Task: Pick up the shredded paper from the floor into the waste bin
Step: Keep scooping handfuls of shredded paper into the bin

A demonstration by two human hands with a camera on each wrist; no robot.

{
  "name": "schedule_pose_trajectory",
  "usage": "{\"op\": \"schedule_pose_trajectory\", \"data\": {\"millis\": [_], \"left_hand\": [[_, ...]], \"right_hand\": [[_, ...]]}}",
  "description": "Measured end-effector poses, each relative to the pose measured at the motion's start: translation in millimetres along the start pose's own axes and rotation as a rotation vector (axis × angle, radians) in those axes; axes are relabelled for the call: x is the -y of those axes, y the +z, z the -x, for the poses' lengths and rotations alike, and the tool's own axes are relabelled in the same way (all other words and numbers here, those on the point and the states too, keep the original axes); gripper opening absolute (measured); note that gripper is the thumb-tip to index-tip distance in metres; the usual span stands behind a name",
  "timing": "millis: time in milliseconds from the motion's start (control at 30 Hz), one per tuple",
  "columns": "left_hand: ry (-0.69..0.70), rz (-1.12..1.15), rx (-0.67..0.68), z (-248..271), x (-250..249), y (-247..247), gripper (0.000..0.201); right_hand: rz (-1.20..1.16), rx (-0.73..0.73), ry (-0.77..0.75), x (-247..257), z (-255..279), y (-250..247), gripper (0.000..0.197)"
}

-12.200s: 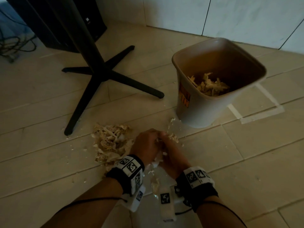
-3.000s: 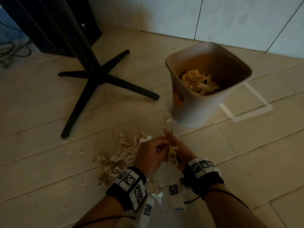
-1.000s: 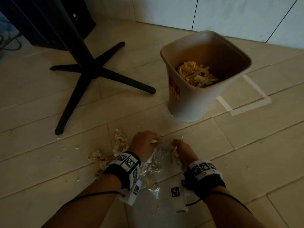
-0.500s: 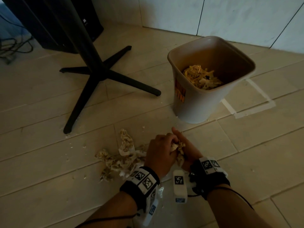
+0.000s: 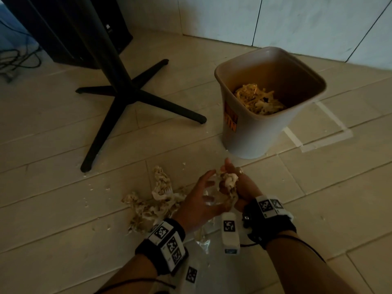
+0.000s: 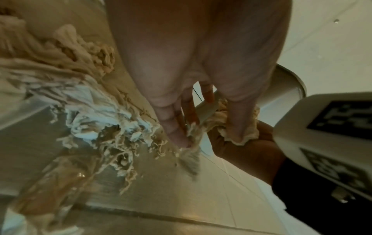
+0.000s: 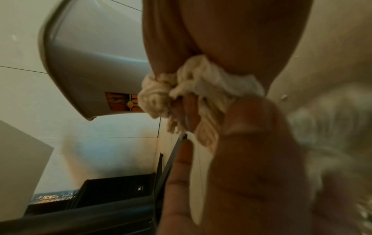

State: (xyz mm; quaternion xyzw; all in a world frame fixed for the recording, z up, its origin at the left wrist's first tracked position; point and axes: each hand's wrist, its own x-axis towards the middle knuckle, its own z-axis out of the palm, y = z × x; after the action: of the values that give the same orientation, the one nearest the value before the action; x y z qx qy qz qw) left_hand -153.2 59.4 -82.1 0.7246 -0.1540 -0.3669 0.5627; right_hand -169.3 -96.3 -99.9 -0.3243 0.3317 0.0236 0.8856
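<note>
I see the tiled floor (image 5: 63, 209) running up to a pale wall, with a black cross-footed stand (image 5: 118, 96) on its far left part. The waste bin (image 5: 252, 134) stands upright on the floor just beyond my hands, already holding shredded paper. A loose pile of shredded paper (image 5: 157, 200) lies on the floor beside my left wrist. My left hand (image 5: 201, 200) is spread, fingers relaxed, pressing against a clump of paper (image 5: 228, 180) from the left. My right hand (image 5: 241, 187) grasps that clump, fingers curled round it, raised off the floor between pile and bin. Small scraps dot the tiles around the pile.
</note>
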Motion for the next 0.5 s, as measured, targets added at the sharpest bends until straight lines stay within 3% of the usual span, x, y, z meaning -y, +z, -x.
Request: {"op": "schedule_pose_trajectory", "data": {"millis": [100, 233, 367, 500], "left_hand": [[-0.053, 0.141, -0.093, -1.0, 4.7, 4.8, 0.057], [0.009, 0.049, -0.211, 1.1, -4.5, 8.4, 0.018], [0.086, -0.016, -0.281, -1.8, -16.7, 11.5, 0.009], [0.202, -0.167, -0.374, -9.3, -28.7, 11.4, 0.015]], "right_hand": [[0.017, -0.082, -0.004, -0.8, -2.9, -0.2, 0.044], [0.073, -0.123, -0.047, -1.1, -2.9, -3.6, 0.052], [0.097, -0.09, -0.1, -10.4, 2.0, 3.7, 0.071], [0.046, 0.109, -0.109, -22.5, 7.3, 10.8, 0.044]]}}
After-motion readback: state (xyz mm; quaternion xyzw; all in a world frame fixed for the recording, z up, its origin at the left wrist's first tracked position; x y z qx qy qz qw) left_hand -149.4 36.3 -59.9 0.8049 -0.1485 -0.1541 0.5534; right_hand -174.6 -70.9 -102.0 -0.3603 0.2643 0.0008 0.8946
